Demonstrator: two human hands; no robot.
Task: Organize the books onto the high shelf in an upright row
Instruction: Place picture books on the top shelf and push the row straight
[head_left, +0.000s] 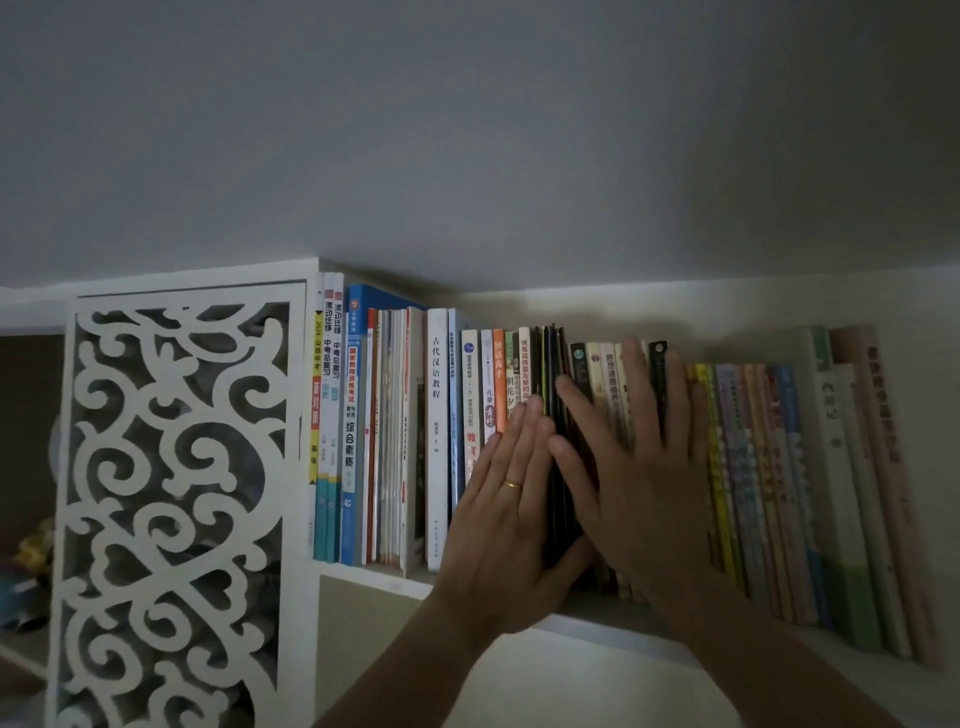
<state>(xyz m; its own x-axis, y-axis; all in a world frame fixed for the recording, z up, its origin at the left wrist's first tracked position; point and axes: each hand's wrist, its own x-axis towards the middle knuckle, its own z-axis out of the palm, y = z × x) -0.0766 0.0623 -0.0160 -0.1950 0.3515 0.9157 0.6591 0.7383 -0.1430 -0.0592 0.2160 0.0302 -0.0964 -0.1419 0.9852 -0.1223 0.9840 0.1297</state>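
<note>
Head view is showing your left hand (506, 512) lying flat in the lower middle of the frame, fingers straight and together, pressing against the spines of the books (550, 441) rather than grasping anything; a gold ring (512, 484) is sitting on one finger. Your right hand (636, 457) is lying just beside it to the right, also released and flat, fingers spread and pointing up over the spines. Between the two hands, a few thin dark books (558, 499) are standing on edge, with your left fingertips touching their left side and your right fingers crossing over them. Both forearms are coming up from the bottom edge of the frame.

The books are standing in an upright row along the high shelf (618, 626), running from the middle left of the frame to the far right. Left of your hands, a white book (436, 436) with black characters on its spine is standing straight, and further left a blue book (351, 426) and taller study guides are standing against the shelf's end. Right of your hands, thin yellow and pastel books (748, 483) are leaning slightly, and larger pale ones are closing the row at the right edge.

At the left of the frame, a white carved panel (171, 493) with scrollwork is filling the side of the unit. A grey ceiling is taking up the whole upper half
</note>
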